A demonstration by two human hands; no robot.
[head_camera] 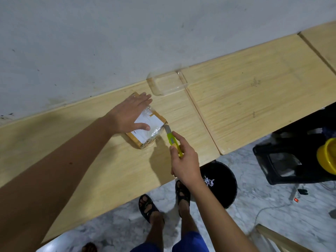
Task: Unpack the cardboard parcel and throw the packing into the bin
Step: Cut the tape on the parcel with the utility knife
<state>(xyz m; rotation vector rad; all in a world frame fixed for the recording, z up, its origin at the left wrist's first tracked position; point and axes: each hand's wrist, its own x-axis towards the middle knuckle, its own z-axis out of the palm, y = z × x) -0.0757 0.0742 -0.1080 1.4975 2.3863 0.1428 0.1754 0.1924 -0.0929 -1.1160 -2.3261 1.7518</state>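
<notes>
L hand (128, 115) lying flat, pinning parcel (152, 132) to table (236, 99) | R hand (183, 160) gripping cutter (172, 140), blade touching parcel's R corner | I'm judging cut running along near edge, toward me | bin (225, 180) below R.

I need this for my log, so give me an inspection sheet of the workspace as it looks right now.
Surface: wooden table, pale boards against a grey wall.
Job's things: cardboard parcel, taped with a white label, flat on the table; green box cutter, blade at the parcel's right corner; black bin on the floor below the table edge, white scraps inside.
Clutter: clear plastic piece beside the wall.
Grippers: left hand pressing flat on the parcel; right hand closed on the cutter.
Cables: power strip with white cord on the floor.
Surroundings: black stool, yellow object, marble floor.
</notes>
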